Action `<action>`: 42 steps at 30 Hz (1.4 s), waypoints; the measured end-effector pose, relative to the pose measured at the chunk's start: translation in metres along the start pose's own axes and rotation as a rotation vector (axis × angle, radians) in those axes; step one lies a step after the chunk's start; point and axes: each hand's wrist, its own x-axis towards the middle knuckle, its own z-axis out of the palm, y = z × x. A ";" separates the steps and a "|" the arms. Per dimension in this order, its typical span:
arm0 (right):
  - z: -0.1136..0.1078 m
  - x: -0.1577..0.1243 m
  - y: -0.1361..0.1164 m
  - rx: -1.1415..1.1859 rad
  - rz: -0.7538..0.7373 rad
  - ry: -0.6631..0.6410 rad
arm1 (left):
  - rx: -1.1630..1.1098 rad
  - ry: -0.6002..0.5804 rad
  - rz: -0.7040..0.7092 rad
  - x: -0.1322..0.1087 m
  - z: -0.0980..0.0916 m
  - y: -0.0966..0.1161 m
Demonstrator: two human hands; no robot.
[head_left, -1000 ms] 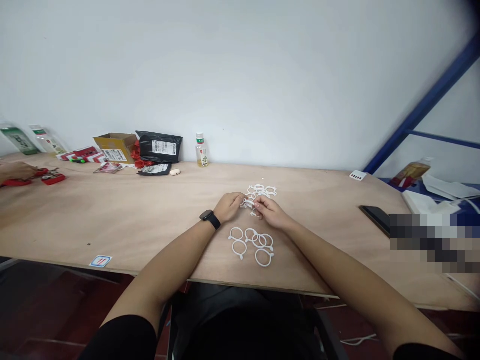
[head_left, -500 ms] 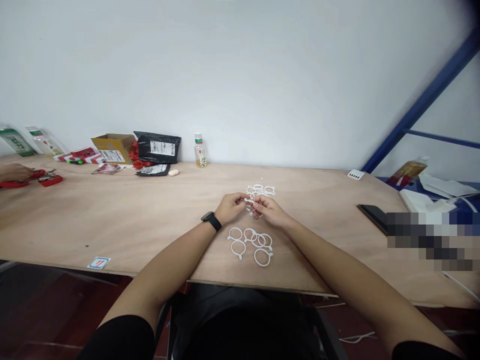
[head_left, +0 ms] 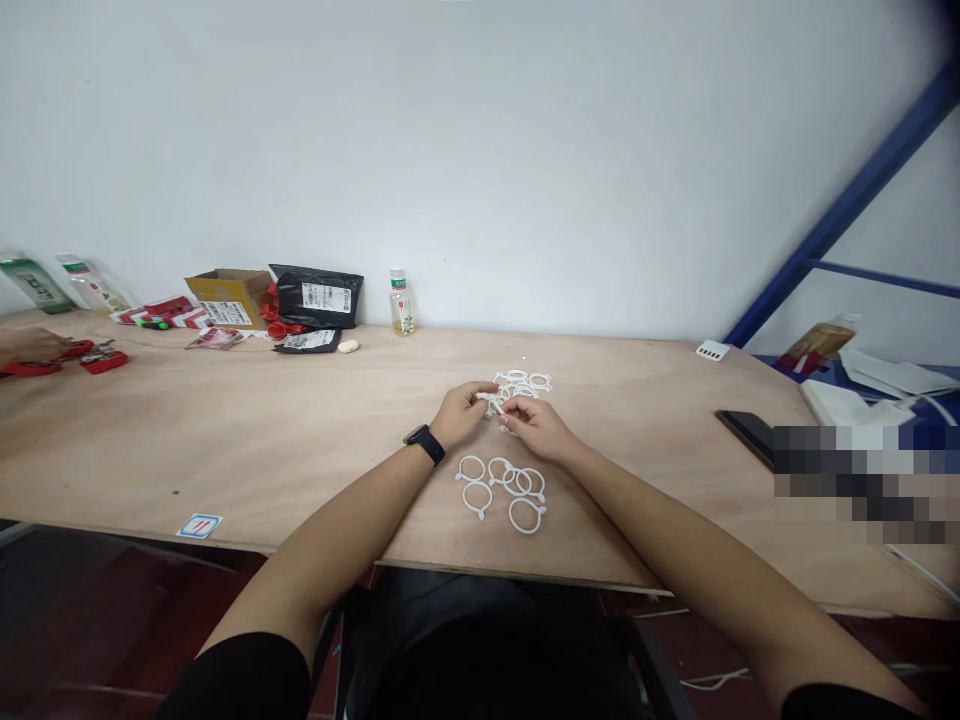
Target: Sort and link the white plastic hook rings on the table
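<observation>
Between my two hands is a white curtain ring [head_left: 493,403], partly covered by fingers. My left hand [head_left: 460,412] is closed on its left side, thumb and fingers together. From the right, my right hand [head_left: 541,425] pinches it with thumb and forefinger. Just behind the hands lies a pile of similar white rings [head_left: 540,381], some of them hidden. Closer to the table's front edge, several more rings [head_left: 477,497] with small closed tabs lie flat, a few overlapping.
A wooden table [head_left: 315,420] spans the view. Along the wall stand a cardboard box [head_left: 229,290], a black parcel [head_left: 319,297] and a drink bottle [head_left: 402,305]. A phone [head_left: 742,435] lies to the right. At far left, another person's hand [head_left: 30,345] is beside red-handled tools [head_left: 103,360].
The ring in my hands has tilted and shifted slightly left, and my right fingers have closed in on it. The rings on the table keep their places.
</observation>
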 end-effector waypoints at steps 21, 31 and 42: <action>0.015 -0.012 -0.028 -0.347 -0.303 -0.488 | 0.234 0.085 0.116 -0.001 -0.006 0.002; 0.009 -0.006 -0.015 -0.522 -0.084 -0.302 | 0.252 0.065 0.103 -0.003 -0.005 0.007; 0.007 0.001 0.007 0.016 0.069 -0.054 | 0.171 -0.082 0.090 -0.004 -0.005 0.006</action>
